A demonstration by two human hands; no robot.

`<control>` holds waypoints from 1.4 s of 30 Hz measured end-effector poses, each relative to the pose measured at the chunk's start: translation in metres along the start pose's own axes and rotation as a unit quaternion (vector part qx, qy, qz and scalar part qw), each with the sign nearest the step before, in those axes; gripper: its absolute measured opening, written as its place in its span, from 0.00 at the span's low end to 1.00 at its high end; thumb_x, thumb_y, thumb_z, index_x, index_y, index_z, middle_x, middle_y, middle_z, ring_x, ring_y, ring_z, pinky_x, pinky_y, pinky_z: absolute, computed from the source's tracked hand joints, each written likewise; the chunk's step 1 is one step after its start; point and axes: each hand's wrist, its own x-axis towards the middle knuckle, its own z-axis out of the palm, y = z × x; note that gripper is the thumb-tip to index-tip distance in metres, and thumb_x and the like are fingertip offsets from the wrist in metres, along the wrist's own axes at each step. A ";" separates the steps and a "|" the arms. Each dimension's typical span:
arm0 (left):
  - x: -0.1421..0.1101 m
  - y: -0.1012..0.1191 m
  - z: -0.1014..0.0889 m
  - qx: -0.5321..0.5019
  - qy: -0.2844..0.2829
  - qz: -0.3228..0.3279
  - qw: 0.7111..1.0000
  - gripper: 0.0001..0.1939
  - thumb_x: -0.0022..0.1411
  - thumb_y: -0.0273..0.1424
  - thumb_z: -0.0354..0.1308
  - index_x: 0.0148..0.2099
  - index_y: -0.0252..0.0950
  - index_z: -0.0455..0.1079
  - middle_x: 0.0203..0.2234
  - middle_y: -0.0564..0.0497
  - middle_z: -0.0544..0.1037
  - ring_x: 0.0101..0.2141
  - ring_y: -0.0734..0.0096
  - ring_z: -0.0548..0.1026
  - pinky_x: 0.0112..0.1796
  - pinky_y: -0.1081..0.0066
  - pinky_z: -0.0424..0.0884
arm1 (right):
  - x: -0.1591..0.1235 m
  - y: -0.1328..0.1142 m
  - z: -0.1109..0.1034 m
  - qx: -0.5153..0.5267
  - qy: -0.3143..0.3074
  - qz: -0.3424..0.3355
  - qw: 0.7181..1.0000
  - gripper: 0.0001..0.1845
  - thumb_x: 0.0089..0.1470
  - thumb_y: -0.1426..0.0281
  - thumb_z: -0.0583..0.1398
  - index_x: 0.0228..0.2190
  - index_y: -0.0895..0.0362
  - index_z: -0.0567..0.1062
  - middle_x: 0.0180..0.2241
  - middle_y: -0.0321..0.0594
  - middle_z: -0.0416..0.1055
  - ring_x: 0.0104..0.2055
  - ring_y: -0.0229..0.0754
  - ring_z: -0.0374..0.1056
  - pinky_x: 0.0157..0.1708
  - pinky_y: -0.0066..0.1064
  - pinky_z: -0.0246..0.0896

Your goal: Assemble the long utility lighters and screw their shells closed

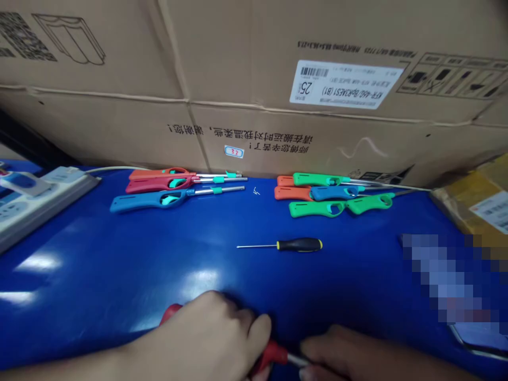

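Observation:
At the bottom of the view my left hand (216,333) is wrapped round the handle of a red long-nosed lighter (273,355); the butt of its handle sticks out behind my wrist. My right hand (335,352) is closed on the lighter's metal tube just right of the red collar. My fingers hide most of the lighter, its trigger included. Ahead of my hands lies a screwdriver (299,244) with a black and yellow handle, its tip toward the left.
Red, orange and blue lighters (148,201) lie at the back left. More lighters, green, orange and blue (317,209), lie back right. A cardboard box (238,63) stands behind. A power strip (47,193) is left; a yellow-taped box (476,185) and a blurred-out flat object (448,280) are right.

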 end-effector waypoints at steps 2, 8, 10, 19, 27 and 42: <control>0.001 0.001 -0.001 -0.005 0.001 -0.024 1.000 0.06 0.68 0.34 0.55 0.37 0.39 0.69 0.28 0.51 0.80 0.24 0.57 0.78 0.21 0.62 0.60 | 0.001 0.001 -0.006 0.050 -0.017 0.009 0.999 0.23 0.64 0.48 0.52 0.36 0.53 0.73 0.32 0.38 0.71 0.32 0.38 0.67 0.26 0.26 0.54; 0.001 -0.007 0.000 -0.084 0.067 -0.065 0.992 0.13 0.67 0.43 0.56 0.37 0.39 0.67 0.28 0.52 0.79 0.27 0.60 0.78 0.24 0.67 0.57 | 0.008 0.012 -0.024 0.330 -0.073 -0.025 0.941 0.23 0.58 0.52 0.64 0.45 0.53 0.65 0.26 0.26 0.67 0.19 0.29 0.62 0.17 0.20 0.61; -0.001 -0.011 -0.002 -0.117 0.092 -0.080 0.986 0.13 0.63 0.43 0.60 0.37 0.39 0.67 0.27 0.53 0.77 0.26 0.64 0.76 0.24 0.69 0.55 | 0.010 0.017 -0.029 0.348 -0.059 -0.050 0.934 0.20 0.59 0.57 0.63 0.46 0.54 0.66 0.26 0.28 0.69 0.19 0.30 0.63 0.16 0.20 0.62; -0.033 -0.015 -0.010 -0.273 0.189 -0.091 0.939 0.21 0.68 0.51 0.54 0.37 0.38 0.65 0.23 0.58 0.65 0.24 0.75 0.62 0.26 0.73 0.56 | -0.013 0.000 -0.050 0.501 0.095 -0.181 0.841 0.38 0.59 0.37 0.44 0.46 0.56 0.70 0.31 0.38 0.73 0.15 0.31 0.51 0.10 0.23 0.43; -0.006 -0.004 0.008 -0.293 0.299 -0.106 0.902 0.20 0.64 0.49 0.59 0.42 0.35 0.71 0.27 0.57 0.69 0.28 0.74 0.64 0.31 0.73 0.61 | 0.032 -0.032 -0.014 0.511 0.277 -0.266 0.769 0.21 0.55 0.50 0.65 0.30 0.55 0.70 0.15 0.24 0.61 0.13 0.28 0.44 0.13 0.21 0.45; -0.006 -0.004 0.028 -0.282 0.332 -0.067 0.898 0.22 0.66 0.45 0.61 0.56 0.39 0.74 0.47 0.48 0.82 0.42 0.65 0.79 0.45 0.69 0.73 | 0.044 -0.014 -0.002 0.466 0.327 -0.248 0.784 0.17 0.56 0.57 0.64 0.25 0.58 0.73 0.12 0.28 0.64 0.10 0.29 0.51 0.12 0.24 0.58</control>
